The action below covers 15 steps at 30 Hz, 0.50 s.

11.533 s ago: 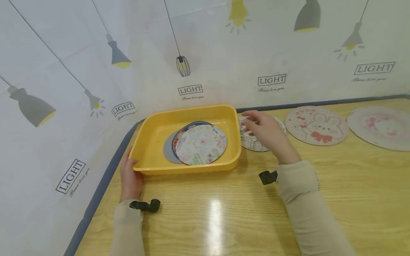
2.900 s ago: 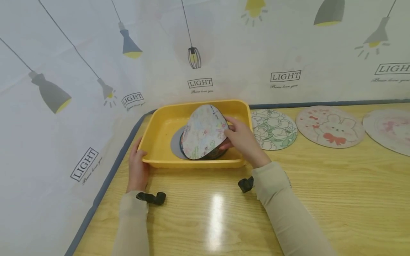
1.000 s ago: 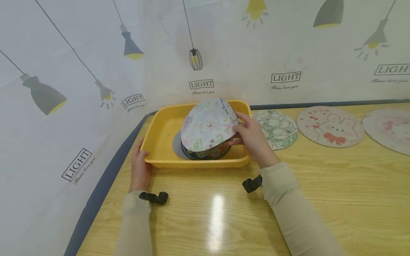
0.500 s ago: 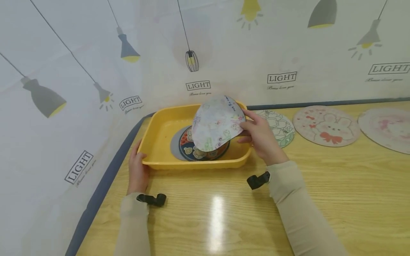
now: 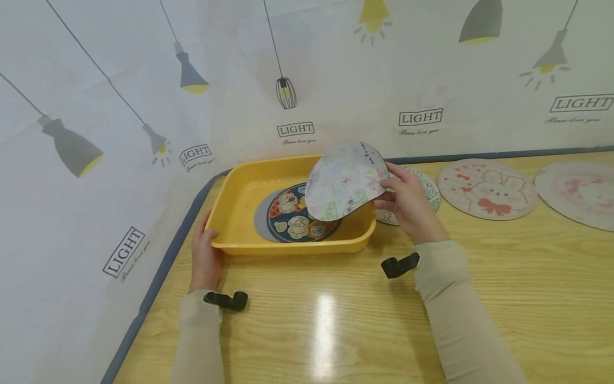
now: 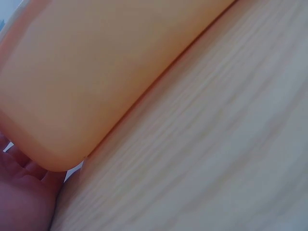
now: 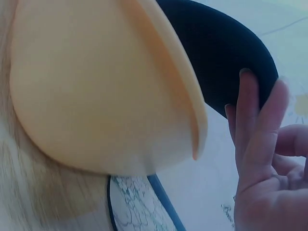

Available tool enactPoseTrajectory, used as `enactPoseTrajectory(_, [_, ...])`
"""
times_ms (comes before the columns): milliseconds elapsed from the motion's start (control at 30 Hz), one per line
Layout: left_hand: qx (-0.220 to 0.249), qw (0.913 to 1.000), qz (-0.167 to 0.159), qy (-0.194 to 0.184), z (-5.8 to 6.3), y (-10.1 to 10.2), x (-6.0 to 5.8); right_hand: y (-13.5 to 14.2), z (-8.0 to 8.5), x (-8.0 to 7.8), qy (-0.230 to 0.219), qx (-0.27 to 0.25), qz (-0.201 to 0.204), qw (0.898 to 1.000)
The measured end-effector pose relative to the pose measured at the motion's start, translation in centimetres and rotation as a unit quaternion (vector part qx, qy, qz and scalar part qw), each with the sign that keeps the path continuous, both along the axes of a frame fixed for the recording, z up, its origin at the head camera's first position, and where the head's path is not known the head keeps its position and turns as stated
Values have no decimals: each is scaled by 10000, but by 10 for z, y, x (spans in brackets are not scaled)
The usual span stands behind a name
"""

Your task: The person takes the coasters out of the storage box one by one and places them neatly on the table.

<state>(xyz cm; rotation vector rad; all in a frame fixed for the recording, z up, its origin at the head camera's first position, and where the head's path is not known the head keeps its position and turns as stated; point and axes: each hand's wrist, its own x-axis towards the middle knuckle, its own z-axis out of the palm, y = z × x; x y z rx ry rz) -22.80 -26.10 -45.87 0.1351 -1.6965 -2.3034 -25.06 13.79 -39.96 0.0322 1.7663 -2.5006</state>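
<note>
In the head view my right hand [image 5: 414, 208] pinches the right edge of a round, pastel-patterned mouse pad [image 5: 342, 184]. The pad is bent and tilted above the right side of a yellow plastic tray [image 5: 288, 248]. Its black underside [image 7: 226, 57] faces the right wrist camera, with fingertips against it. My left hand [image 5: 205, 264] grips the tray's near left corner, thumb over the rim and fingers outside. Inside the tray lies a dark blue round pad [image 5: 292, 224] with cartoon figures, overlapping a grey one [image 5: 260, 221].
Right of the tray, a white pad with green flower outlines [image 5: 428, 189], a pink rabbit pad [image 5: 499, 186] and a pale pink pad [image 5: 575, 186] lie in a row on the wooden table [image 5: 364, 320]. A lamp-printed wall covering [image 5: 336, 96] stands behind.
My right hand, earlier empty beside the tray, has taken the pastel pad's edge, lifted it off the stack and moved it right, uncovering the blue pad. My left hand stays at the tray corner.
</note>
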Motion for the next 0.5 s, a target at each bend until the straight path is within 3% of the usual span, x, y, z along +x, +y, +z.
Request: enactPoseTrajectory(500, [43,10000,-5,-3,0,-1,1,26,-5,-1,-82,-489,-89,9987])
